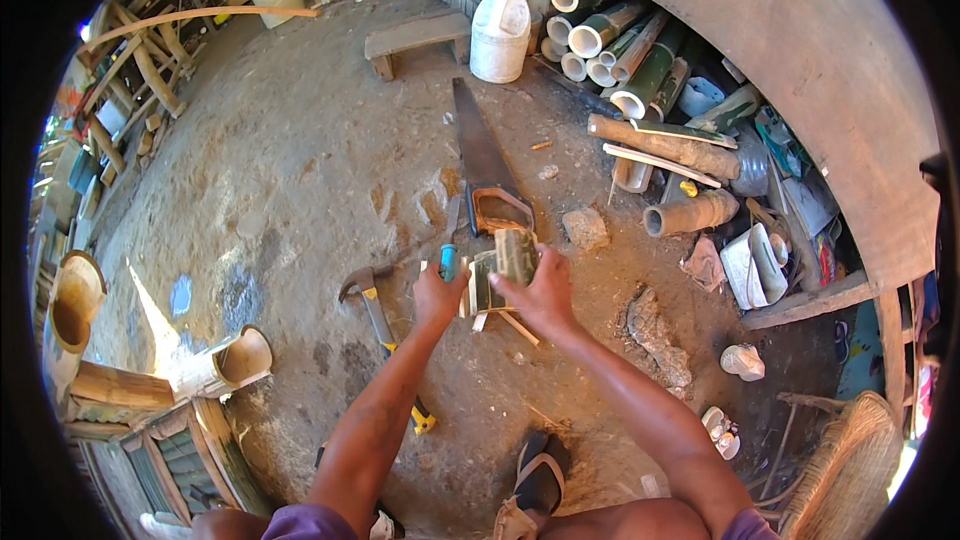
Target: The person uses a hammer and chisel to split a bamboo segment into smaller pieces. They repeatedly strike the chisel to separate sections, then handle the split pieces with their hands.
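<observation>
My left hand point(438, 296) is closed round the blue handle of a knife point(449, 258), its blade pointing away from me. In my right hand point(543, 296) is a short piece of green bamboo point(516, 254), gripped from its right side. Another bamboo piece point(483, 278) shows between my hands, partly covered by them, with a thin strip of bamboo point(520, 328) just below. Straight beyond lies a handsaw point(485, 150), its handle end nearest my hands. Left of my left forearm, a hammer point(377, 312) with a yellow and grey handle rests on the dirt.
Cut bamboo poles point(588, 38) are stacked at the far right, near a white lidded bin point(500, 37) and a low wooden bench point(417, 40). Stones point(586, 228) lie right of my hands. A bamboo tube point(246, 357) stands out at the left, and a woven seat point(845, 465) at lower right.
</observation>
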`<action>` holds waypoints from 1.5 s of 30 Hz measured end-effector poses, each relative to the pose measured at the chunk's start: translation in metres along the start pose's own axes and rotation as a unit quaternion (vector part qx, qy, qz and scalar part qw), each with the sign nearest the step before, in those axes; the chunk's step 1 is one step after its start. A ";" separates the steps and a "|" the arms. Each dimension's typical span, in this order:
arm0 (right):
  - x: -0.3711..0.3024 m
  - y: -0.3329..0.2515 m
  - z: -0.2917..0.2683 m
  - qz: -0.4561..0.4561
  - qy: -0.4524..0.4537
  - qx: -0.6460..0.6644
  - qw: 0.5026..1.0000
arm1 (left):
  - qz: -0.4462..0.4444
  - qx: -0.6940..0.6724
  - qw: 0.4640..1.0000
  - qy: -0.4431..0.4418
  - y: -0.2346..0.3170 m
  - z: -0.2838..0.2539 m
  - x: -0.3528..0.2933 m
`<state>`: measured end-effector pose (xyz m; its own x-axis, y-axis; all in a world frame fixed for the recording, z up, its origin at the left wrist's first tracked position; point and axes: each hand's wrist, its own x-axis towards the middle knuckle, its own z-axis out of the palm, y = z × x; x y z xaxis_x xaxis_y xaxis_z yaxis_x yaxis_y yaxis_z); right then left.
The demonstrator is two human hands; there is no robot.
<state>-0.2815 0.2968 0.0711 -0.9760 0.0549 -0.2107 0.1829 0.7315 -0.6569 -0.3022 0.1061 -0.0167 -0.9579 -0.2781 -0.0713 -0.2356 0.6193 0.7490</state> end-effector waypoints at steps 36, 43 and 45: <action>-0.023 -0.034 0.020 -0.306 -0.001 0.004 0.952 | 0.017 0.019 0.975 0.220 0.001 -0.028 -0.017; -0.033 -0.070 0.053 -0.295 -0.266 -0.017 0.918 | -0.097 0.041 0.967 0.233 -0.034 -0.042 -0.041; -0.038 -0.085 0.049 -0.226 -0.359 0.005 0.906 | -0.126 -0.010 0.966 0.227 -0.025 -0.048 -0.050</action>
<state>-0.2541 0.1996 0.0992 -0.6240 -0.7071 -0.3327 -0.2118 0.5628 -0.7990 -0.2406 0.0691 -0.0005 -0.6983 -0.7146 0.0403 -0.4439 0.4766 0.7588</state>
